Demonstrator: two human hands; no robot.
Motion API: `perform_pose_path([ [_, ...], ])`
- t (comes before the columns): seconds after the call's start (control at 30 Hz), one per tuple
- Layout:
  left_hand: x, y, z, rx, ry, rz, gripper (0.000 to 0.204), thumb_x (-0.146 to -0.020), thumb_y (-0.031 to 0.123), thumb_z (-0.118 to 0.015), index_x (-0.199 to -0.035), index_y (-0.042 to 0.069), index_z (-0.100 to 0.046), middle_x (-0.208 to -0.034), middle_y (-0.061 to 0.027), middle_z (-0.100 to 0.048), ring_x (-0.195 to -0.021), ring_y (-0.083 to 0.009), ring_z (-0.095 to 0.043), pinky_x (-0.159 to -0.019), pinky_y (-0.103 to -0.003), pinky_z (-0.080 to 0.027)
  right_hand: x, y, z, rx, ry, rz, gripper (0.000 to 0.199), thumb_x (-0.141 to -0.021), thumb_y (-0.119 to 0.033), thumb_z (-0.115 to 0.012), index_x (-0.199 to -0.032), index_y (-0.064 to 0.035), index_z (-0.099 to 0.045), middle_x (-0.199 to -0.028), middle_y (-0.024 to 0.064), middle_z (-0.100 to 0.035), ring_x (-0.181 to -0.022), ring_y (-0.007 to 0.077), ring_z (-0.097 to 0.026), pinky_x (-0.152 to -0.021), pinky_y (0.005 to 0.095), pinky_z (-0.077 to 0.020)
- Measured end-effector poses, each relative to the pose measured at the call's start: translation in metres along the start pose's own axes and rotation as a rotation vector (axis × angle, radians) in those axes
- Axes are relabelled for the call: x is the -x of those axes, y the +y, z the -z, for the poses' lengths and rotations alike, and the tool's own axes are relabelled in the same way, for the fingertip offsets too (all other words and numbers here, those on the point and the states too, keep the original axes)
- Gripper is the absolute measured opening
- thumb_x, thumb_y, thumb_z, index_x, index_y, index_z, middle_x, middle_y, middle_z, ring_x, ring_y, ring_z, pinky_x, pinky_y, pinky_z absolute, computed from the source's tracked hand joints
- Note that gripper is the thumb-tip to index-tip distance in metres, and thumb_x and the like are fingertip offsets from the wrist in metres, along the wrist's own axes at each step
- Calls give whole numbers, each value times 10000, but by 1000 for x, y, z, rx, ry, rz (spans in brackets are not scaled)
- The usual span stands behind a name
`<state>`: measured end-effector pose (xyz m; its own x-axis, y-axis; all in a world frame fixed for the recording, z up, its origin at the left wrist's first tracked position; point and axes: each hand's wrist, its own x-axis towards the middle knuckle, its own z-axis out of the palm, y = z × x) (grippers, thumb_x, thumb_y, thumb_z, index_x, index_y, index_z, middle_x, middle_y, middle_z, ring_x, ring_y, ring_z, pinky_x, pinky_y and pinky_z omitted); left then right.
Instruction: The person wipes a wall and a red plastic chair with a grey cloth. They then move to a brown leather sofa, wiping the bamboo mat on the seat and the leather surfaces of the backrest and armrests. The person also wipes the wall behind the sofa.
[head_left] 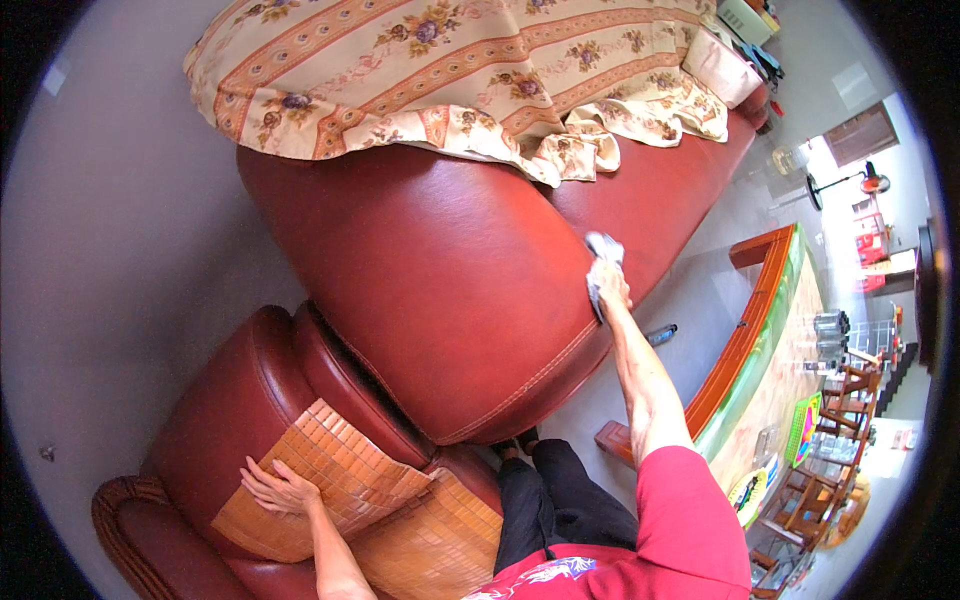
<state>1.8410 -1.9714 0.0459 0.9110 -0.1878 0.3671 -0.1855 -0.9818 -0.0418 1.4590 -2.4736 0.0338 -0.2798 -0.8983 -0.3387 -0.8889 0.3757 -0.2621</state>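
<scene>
A large red leather sofa (430, 290) fills the middle of the view. On the edge of its padded side my right hand (609, 284) presses a light grey-white cloth (604, 248), my arm stretched out far ahead. My left hand (280, 488) lies with fingers spread on a brown tile-patterned mat (345, 465), draped over a red leather armchair (225, 400) at the lower left. A second part of the mat covers the chair's seat. Over the far part of the sofa hangs a cream floral cover (450, 70), bunched along its lower edge.
To the right stands a wooden-edged coffee table (745, 345) with a stone-like top, holding cups (830, 335) and a green basket (803, 430). A bottle (661, 335) lies on the floor beside the sofa. A white bag (722, 68) rests on the sofa's far end. Wooden chairs (810, 500) stand beyond the table.
</scene>
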Motion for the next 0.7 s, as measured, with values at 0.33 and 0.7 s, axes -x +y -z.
perform_pose_path([
  [0.33,-3,3,1,-23,-14,8,552,-949,516,-284,-1393,201,-376,-1451,-86,-345,-1346,-259,-301,-1071,-486,-221,134,-12,-27,90,575,839,479,-868,-307,-516,-1294,-88,-510,-1180,202,-524,-1214,410,-408,-958,524,-301],
  [0.7,-2,-3,-5,-119,-6,15,485,-968,464,-314,-1384,224,-387,-1431,-57,-377,-1322,-249,-341,-1043,-515,-273,90,4,-19,-43,631,389,352,-913,-295,-443,-1156,-79,-578,-1080,199,-572,-1120,357,-478,-857,504,-387],
])
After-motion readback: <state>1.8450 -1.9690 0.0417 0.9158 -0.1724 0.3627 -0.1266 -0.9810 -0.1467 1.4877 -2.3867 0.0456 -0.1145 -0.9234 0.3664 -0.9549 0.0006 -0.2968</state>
